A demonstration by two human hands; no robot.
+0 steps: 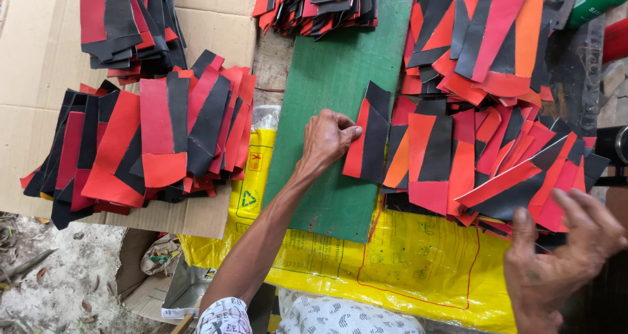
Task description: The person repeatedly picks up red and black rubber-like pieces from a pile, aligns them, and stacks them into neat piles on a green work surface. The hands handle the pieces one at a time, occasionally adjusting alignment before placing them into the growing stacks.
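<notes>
L hand [327, 138] sits on the green board [327, 79], fingers curled into a loose fist, grip closed on nothing I can make out; fingertips touch the left edge of a red-and-black piece [368, 138] lying flat just to its right, half on the board. R hand [562, 255] is low at the right, fingers spread, grip open, palm not seen; it hovers at the near edge of the big fanned heap of red, black & orange pieces [497, 157], touching or just above, can't tell which. Heap spreads from the board's right edge over a yellow plastic sack [405, 262]. Another fanned pile [150, 138] lies well apart to the left on flattened cardboard [39, 59]; two more stacks at the top, one [127, 20] on the cardboard & one [314, 3] at the board's far end. Green bottle [598, 0] in the top right corner.
</notes>
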